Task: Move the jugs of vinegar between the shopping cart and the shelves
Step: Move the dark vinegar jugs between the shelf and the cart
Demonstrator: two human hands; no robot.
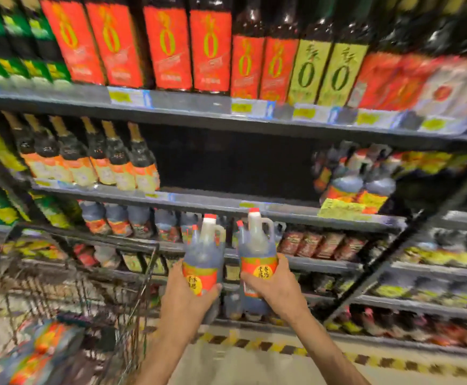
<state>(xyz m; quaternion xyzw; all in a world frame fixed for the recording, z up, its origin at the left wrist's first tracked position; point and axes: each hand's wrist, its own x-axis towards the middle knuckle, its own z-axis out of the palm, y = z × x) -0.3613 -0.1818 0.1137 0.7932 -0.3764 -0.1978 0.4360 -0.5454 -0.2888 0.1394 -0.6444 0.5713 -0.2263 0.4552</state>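
The left hand grasps a dark plastic vinegar jug with a red cap and orange label, fingers wrapped round its body; the right hand grasps a second matching dark jug the same way; both jugs stand upright, side by side in the air, just right of the wire shopping cart; above and beyond the cart, a grey metal shelf has a dark gap between bottles; more jugs lie blurred inside the cart.

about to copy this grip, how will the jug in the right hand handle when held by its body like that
The jug looks nearly full of dark liquid, so probably heavy and top-weighted. The right hand wraps its smooth label, likely slippery. Its moulded neck handle would probably be surer.
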